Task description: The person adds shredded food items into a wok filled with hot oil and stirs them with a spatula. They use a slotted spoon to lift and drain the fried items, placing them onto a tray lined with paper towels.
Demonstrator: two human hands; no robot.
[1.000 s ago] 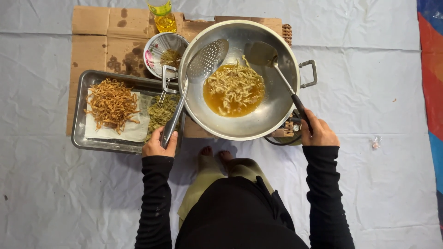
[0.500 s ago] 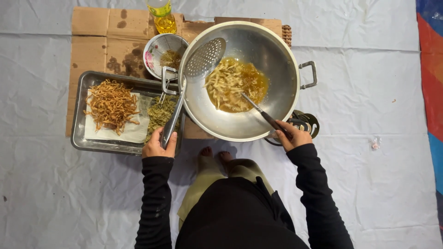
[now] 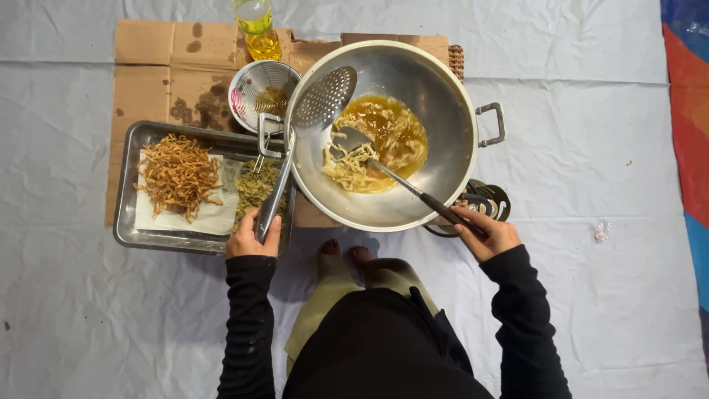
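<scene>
Left hand (image 3: pixel 252 235) closed around the near end of a long metal skimmer (image 3: pixel 325 96) handle, perforated bowl resting up against the far left inner wall of the wok (image 3: pixel 443 111), clear of the oil. Right hand (image 3: pixel 490 236) wrapped around the dark handle of a spatula (image 3: pixel 353 138), blade down among the pale strips (image 3: pixel 354 166) frying in amber oil, on the left side of the pool. Wok large, silvery, two-handled, seated on a burner (image 3: pixel 487 201) showing at its near right edge. Just left of the wok, a rectangular metal tray (image 3: pixel 125 222) holding a heap of browned fried strips (image 3: pixel 177 176) on white paper, with a smaller greenish heap (image 3: pixel 257 188) beside it. Far of the tray, a small wire strainer bowl (image 3: pixel 262 85), touching the wok's rim. Farther still, a bottle of yellow oil (image 3: pixel 256 26) on stained cardboard (image 3: pixel 170 66). Bare feet (image 3: pixel 346 253) near the wok, on a grey sheet (image 3: pixel 605 148).
</scene>
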